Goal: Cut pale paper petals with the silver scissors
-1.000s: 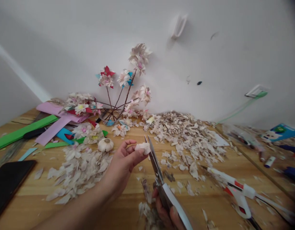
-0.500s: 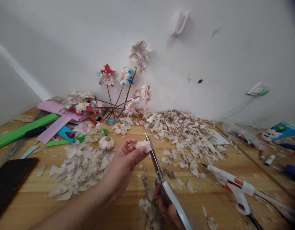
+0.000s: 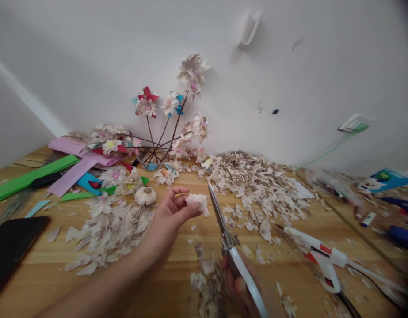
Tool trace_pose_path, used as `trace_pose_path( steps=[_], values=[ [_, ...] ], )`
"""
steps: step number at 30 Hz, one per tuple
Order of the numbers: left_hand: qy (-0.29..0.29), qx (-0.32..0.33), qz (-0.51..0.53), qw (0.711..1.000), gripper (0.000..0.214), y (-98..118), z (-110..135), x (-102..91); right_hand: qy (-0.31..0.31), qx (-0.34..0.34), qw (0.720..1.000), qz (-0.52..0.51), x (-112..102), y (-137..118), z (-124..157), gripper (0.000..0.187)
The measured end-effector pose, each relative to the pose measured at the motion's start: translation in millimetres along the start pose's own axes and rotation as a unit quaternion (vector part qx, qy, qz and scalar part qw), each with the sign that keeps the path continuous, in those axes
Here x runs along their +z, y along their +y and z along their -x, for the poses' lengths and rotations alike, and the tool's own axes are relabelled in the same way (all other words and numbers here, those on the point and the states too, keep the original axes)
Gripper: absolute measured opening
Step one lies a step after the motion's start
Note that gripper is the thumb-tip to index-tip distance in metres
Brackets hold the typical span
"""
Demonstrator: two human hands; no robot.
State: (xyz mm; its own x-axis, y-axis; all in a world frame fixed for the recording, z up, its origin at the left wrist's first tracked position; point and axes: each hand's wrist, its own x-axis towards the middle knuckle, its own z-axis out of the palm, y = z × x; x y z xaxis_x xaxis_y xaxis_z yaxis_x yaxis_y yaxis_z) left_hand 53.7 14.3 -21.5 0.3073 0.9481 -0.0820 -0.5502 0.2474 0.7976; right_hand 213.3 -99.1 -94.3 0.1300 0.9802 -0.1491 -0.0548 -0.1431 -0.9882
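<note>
At the centre of the frame, we pinch a pale flake (image 3: 197,202) in the fingers (image 3: 189,212) of our left hand (image 3: 168,217). At lower centre, our right hand (image 3: 239,289), dim and partly hidden, seems wrapped round the handle of the scissors (image 3: 227,240), blades just beside the flake. Left of centre, a garlic bulb (image 3: 145,197) sits on the tabletop (image 3: 175,282).

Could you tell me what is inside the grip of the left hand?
The left hand holds a whitish flake between thumb and fingers; its right end shows beyond them. The part covered by the thumb and the side facing away cannot be seen.
</note>
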Motion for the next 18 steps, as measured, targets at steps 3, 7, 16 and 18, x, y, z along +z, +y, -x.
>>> trace_pose_path(
  steps=[3,7,16,18],
  values=[
    [-0.075,-0.012,-0.048,0.996,0.035,0,-2,-2.7,0.027,-0.004,1.000,-0.008,-3,-2,-3,0.035],
    [-0.204,-0.101,-0.117,0.967,0.039,-8,1,-5.9,0.082,-0.017,0.996,-0.026,-2,-12,-8,0.039],
    [-0.263,-0.155,-0.162,0.938,0.038,-32,5,-13.9,0.110,-0.032,0.991,-0.062,7,-10,-18,0.040],
    [-0.244,-0.191,-0.133,0.941,0.040,-35,3,-14.5,0.114,-0.040,0.991,-0.063,8,-12,-17,0.040]
  ],
)
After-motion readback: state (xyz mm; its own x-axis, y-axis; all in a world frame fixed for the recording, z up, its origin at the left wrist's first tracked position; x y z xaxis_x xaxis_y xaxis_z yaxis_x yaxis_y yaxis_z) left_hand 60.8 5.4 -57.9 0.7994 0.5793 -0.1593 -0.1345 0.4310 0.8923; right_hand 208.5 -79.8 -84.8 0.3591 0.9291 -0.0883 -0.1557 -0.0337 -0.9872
